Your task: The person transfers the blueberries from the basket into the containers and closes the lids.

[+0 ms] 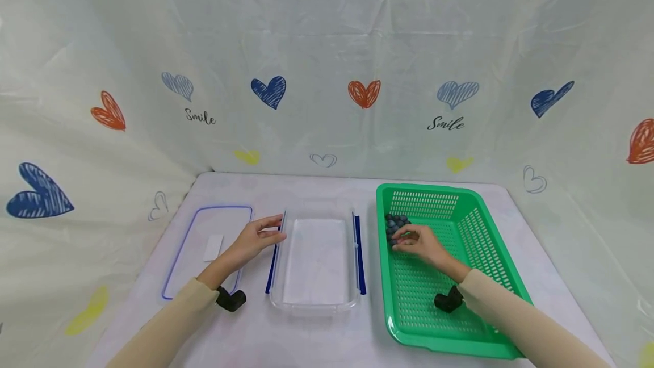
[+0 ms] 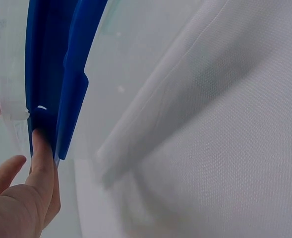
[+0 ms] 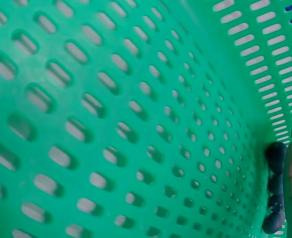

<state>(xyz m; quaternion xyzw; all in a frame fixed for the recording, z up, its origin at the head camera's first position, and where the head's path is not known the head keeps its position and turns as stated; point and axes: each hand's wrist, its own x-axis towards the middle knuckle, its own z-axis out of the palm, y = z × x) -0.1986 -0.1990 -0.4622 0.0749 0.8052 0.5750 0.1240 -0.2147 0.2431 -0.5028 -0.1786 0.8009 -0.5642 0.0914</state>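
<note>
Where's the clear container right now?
In the head view, the clear container sits between the blue-rimmed lid on the left and the green basket on the right.

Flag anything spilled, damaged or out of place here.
Nothing looks spilled or damaged: the visible dark fruit is inside the green basket, and the clear container shows no crack. One mild oddity: a small white rectangle on or under the lid, left of the container; can't tell whether it's a label.
</note>
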